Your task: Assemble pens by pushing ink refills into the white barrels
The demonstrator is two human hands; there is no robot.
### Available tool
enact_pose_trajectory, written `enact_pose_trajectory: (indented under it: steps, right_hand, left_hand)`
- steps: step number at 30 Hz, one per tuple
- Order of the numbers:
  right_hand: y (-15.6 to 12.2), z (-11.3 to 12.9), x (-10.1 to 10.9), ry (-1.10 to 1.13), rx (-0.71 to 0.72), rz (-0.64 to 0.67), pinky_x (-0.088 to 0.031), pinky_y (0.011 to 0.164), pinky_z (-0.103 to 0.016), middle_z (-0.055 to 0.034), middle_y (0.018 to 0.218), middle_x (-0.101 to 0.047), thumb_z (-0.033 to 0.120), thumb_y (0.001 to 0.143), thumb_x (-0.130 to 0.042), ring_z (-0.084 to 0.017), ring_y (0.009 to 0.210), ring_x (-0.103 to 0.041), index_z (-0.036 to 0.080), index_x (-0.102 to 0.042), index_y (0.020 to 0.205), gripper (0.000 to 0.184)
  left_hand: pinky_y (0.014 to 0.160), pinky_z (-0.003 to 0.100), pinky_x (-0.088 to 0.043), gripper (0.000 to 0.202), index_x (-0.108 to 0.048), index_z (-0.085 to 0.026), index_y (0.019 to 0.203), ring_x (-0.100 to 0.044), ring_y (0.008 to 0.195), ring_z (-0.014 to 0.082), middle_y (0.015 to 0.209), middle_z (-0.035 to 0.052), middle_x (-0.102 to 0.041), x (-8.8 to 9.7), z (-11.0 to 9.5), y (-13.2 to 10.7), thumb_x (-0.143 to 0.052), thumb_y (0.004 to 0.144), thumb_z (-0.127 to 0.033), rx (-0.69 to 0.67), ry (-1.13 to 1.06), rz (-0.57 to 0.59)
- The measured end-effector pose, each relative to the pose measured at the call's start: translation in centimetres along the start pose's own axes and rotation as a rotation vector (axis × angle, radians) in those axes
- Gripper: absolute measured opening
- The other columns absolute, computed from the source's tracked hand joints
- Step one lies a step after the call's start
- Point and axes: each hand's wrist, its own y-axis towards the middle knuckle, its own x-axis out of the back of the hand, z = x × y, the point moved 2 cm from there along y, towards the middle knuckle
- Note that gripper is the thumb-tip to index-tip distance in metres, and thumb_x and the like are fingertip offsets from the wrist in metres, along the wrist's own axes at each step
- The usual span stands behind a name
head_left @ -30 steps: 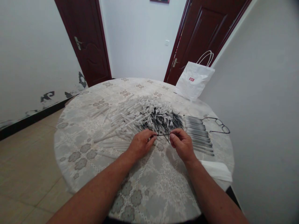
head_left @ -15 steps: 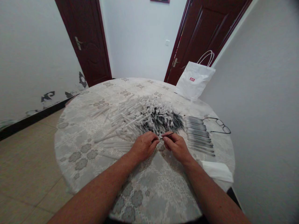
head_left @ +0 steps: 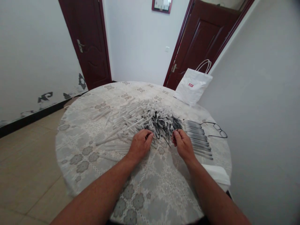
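Note:
My left hand [head_left: 141, 142] rests at the near edge of a pile of parts, its thumb and fingers curled together; whatever lies between them is hidden. To its right, my right hand [head_left: 184, 144] has its fingers pinched, with a small dark bit at the fingertips that I cannot make out. Between the hands, a thin black stick [head_left: 167, 142] lies on the cloth, jutting from the pile. Behind them spread whitish tubes [head_left: 131, 122], short white caps [head_left: 161, 109] and thin black pen refills [head_left: 160, 126]. Beside my right hand lies a neat row of grey, dark-tipped pens [head_left: 198, 136].
A patterned cloth [head_left: 98, 181] covers the round table. Black-framed glasses [head_left: 217, 129] lie beyond the pens, and a folded white item [head_left: 217, 175] sits near my right forearm. At the back right stands a white paper bag [head_left: 193, 86].
My hands have moved apart; before, they met over a thin dark stick. The left went slightly left, the right slightly right. The view has tilted up a little.

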Motion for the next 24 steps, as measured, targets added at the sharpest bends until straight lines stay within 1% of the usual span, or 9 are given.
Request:
enact_pose_trajectory:
  steps: [3,5,8,12,15,18,22,24]
  right_hand:
    - [0.8,0.8,0.2,-0.138,0.042,0.082,-0.041,0.059,-0.025,0.0010,0.066,-0.061,0.049,0.099,-0.042,-0.016,0.062,-0.056,0.022,-0.057,0.081,0.036]
    - [1.4,1.1,0.2,-0.243,0.041,0.137,-0.039,0.059,-0.025,0.0021,0.063,-0.060,0.046,0.099,-0.043,-0.016,0.060,-0.056,0.023,-0.056,0.079,0.033]
    - [2.5,1.4,-0.1,-0.379,0.047,0.186,-0.038,0.060,-0.026,0.0014,0.065,-0.062,0.038,0.099,-0.042,-0.017,0.062,-0.059,0.022,-0.057,0.082,0.027]
    - [3.4,1.5,-1.6,-0.509,0.198,0.167,-0.040,0.069,-0.027,-0.0048,0.081,-0.069,0.029,0.096,-0.042,-0.019,0.076,-0.062,0.021,-0.062,0.087,0.023]
    - [3.2,0.9,-3.0,-0.550,0.225,0.104,-0.042,0.075,-0.027,-0.0077,0.088,-0.071,0.025,0.095,-0.041,-0.020,0.083,-0.064,0.019,-0.066,0.092,0.025]
    - [2.4,0.2,-4.0,-0.575,0.261,0.051,-0.044,0.082,-0.028,-0.0101,0.096,-0.072,0.023,0.096,-0.042,-0.021,0.090,-0.066,0.017,-0.069,0.100,0.027]
    - [1.3,-0.2,-4.8,-0.626,0.310,0.082,-0.044,0.089,-0.028,-0.0105,0.106,-0.073,0.025,0.099,-0.044,-0.021,0.098,-0.065,0.017,-0.068,0.111,0.029]
    - [0.9,-0.1,-5.2,-0.679,0.294,0.114,-0.044,0.088,-0.027,-0.0099,0.105,-0.072,0.026,0.099,-0.046,-0.020,0.098,-0.065,0.017,-0.068,0.111,0.027]
  left_hand:
    - [0.082,0.030,-0.046,0.021,-0.069,-0.018,0.090,-0.065,0.088,0.0188,0.089,0.0049,-0.070,0.3,0.0,0.1,-0.053,0.097,-0.030,0.062,-0.042,-0.026]
    - [0.082,0.030,-0.047,0.022,-0.070,-0.019,0.091,-0.065,0.088,0.0189,0.090,0.0046,-0.071,0.4,0.0,0.1,-0.053,0.096,-0.031,0.097,-0.066,-0.034]
    - [0.081,0.030,-0.047,0.022,-0.071,-0.019,0.092,-0.066,0.087,0.0193,0.090,0.0044,-0.072,0.4,0.0,0.2,-0.053,0.095,-0.032,0.136,-0.085,-0.037]
    - [0.081,0.030,-0.047,0.023,-0.071,-0.019,0.091,-0.066,0.087,0.0196,0.089,0.0043,-0.073,0.5,-0.1,0.3,-0.053,0.095,-0.032,0.145,-0.088,-0.041]
    - [0.081,0.030,-0.047,0.022,-0.071,-0.019,0.090,-0.066,0.088,0.0194,0.090,0.0046,-0.073,0.6,-0.2,0.3,-0.053,0.095,-0.031,0.143,-0.084,-0.040]
    - [0.081,0.030,-0.047,0.022,-0.071,-0.019,0.090,-0.066,0.087,0.0191,0.090,0.0045,-0.073,0.6,-0.2,0.3,-0.053,0.095,-0.032,0.151,-0.081,-0.041]
    - [0.082,0.029,-0.047,0.022,-0.071,-0.020,0.091,-0.066,0.088,0.0190,0.091,0.0042,-0.073,0.4,0.0,0.2,-0.053,0.095,-0.031,0.146,-0.085,-0.044]
    - [0.083,0.030,-0.047,0.022,-0.071,-0.020,0.091,-0.066,0.090,0.0191,0.092,0.0044,-0.073,0.3,0.1,0.3,-0.053,0.095,-0.031,0.139,-0.086,-0.043]
